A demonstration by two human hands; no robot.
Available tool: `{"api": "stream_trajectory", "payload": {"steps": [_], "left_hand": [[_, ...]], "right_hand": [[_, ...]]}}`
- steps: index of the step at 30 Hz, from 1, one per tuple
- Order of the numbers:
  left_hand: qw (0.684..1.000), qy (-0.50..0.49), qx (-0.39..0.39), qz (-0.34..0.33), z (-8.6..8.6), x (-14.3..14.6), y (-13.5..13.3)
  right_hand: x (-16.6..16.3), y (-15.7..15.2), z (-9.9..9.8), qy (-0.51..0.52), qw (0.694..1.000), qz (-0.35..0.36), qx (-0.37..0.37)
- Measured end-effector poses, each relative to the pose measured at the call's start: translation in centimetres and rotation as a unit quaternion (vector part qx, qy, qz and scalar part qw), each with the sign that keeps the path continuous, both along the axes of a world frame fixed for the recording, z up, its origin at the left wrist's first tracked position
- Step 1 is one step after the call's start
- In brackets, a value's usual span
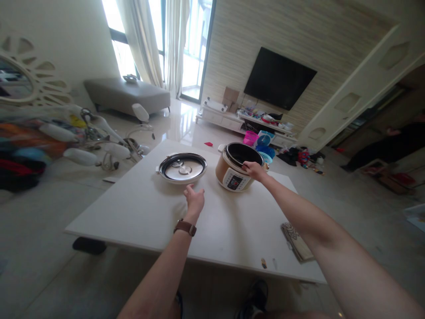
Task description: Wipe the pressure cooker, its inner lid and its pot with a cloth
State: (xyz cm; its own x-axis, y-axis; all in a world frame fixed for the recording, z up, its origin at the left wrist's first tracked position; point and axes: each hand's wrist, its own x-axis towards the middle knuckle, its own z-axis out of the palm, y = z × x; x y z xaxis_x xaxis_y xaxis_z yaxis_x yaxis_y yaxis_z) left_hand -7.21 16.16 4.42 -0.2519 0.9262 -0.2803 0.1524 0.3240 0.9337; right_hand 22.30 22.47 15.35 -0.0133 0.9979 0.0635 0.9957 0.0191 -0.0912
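On the white table stands an electric pressure cooker (223, 172), gold and white, with a control panel on its front. Its top is uncovered and shows a dark inner pot (244, 153). My right hand (255, 171) is closed at the pot's near right rim; whether it pinches the inner pot alone or the housing too is hard to see. The cooker's lid (186, 170) lies left of the cooker, its metal underside facing up. Just in front of the lid, my left hand (195, 199) hovers with fingers bent and apart, holding nothing.
The white table (142, 217) has a folded cloth (297, 241) at its right edge and a small dark-and-yellow item (264, 263) near the front. Behind are a TV stand (219, 118), plastic basins (264, 139) and a grey bench (129, 95). A white-armed lamp (113, 148) lies left.
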Motion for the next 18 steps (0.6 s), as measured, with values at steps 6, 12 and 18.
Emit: {"api": "stream_trajectory", "payload": {"steps": [6, 12, 18], "left_hand": [[1.0, -0.011, -0.014, -0.01, 0.2, 0.1, 0.1], [1.0, -0.011, -0.015, -0.012, 0.2, -0.1, 0.1], [1.0, -0.01, 0.001, -0.016, 0.0, 0.1, 0.1]], "right_hand": [[0.6, 0.7, 0.9, -0.025, 0.998, -0.008, 0.049], [0.8, 1.0, 1.8, -0.059, 0.997, 0.027, 0.041], [0.8, 0.7, 3.9, -0.052, 0.992, 0.033, 0.112]]}}
